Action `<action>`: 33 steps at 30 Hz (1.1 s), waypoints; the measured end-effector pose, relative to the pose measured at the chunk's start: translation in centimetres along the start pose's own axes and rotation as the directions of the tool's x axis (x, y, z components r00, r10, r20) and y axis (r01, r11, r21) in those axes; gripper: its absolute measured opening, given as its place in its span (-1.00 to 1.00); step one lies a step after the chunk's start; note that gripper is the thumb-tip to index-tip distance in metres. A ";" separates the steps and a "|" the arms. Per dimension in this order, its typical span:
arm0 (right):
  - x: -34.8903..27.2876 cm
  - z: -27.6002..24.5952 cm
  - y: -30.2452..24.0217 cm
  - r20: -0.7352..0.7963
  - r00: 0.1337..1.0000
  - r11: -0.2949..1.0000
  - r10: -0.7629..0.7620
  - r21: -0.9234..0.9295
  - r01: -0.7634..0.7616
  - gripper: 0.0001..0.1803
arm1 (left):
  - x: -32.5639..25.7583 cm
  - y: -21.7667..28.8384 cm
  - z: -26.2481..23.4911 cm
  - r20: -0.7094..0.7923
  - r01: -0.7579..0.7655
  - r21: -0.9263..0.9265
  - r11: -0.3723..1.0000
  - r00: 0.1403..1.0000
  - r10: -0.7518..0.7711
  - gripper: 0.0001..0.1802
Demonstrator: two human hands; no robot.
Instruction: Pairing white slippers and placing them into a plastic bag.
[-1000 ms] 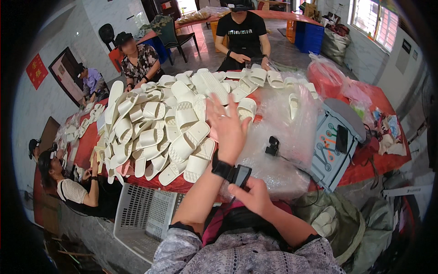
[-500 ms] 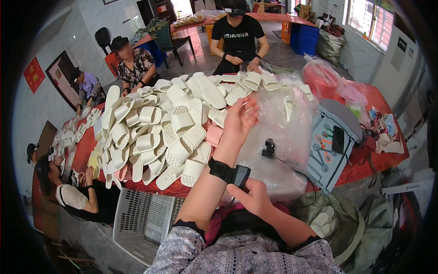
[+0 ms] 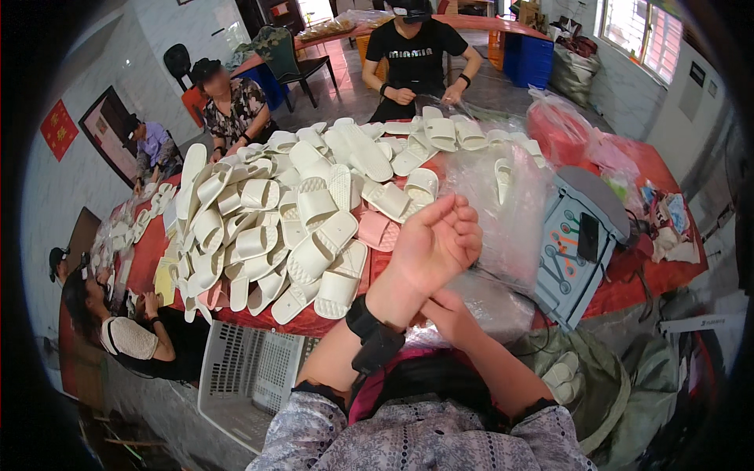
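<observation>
My left hand (image 3: 437, 245) is raised over the table's near edge, palm up and fingers loosely curled, holding nothing. A black strap with a small dark device (image 3: 379, 353) is worn round that wrist. My right hand (image 3: 449, 315) is up against the left wrist's right side, its fingertips hidden behind it. Beyond and left of my hands lies a big heap of cream slide sandals (image 3: 318, 206). A pink sandal (image 3: 378, 230) lies among them, close to my left hand.
Clear plastic bags (image 3: 514, 228) lie right of my hands, beside a grey-blue stand (image 3: 569, 263) bearing a phone (image 3: 587, 237). A grey plastic basket (image 3: 236, 369) is below the table's left front. Across the table, a person in black (image 3: 415, 59) handles clear plastic; others work along the left.
My left hand has drawn nearer and rolled palm up, its fingers curling in. The wrist device has swung to the underside. My right hand has left the device and moved up along the wrist.
</observation>
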State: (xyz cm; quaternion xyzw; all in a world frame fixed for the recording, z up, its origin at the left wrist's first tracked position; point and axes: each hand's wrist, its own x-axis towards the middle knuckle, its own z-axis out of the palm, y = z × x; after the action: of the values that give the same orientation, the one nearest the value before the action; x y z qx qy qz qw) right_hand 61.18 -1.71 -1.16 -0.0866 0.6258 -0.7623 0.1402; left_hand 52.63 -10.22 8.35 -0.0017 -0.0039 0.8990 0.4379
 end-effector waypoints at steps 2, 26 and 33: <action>1.0 0.2 1.5 0.159 0.987 0.943 -0.019 0.331 -0.036 -0.78 | -0.1 -1.0 -0.2 0.004 0.017 -0.031 0.999 1.000 -0.017 -0.80; -2.4 -0.9 -1.1 0.051 0.998 0.941 -0.048 -0.332 0.062 -0.82 | -0.3 1.6 -4.3 -0.090 -0.546 0.446 0.709 0.761 0.642 -0.85; 0.0 -10.6 8.8 -0.224 0.974 0.731 -0.037 -0.670 -0.126 -0.79 | -6.2 2.2 -7.8 -0.306 -0.353 0.377 0.856 0.825 0.475 -0.87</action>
State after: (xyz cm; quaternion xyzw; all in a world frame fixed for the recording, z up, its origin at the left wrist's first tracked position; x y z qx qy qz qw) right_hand 58.84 6.61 -11.87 -0.0313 0.8746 -0.4815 0.0463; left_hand 54.75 -16.45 0.54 -0.1131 0.2216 0.9441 0.2163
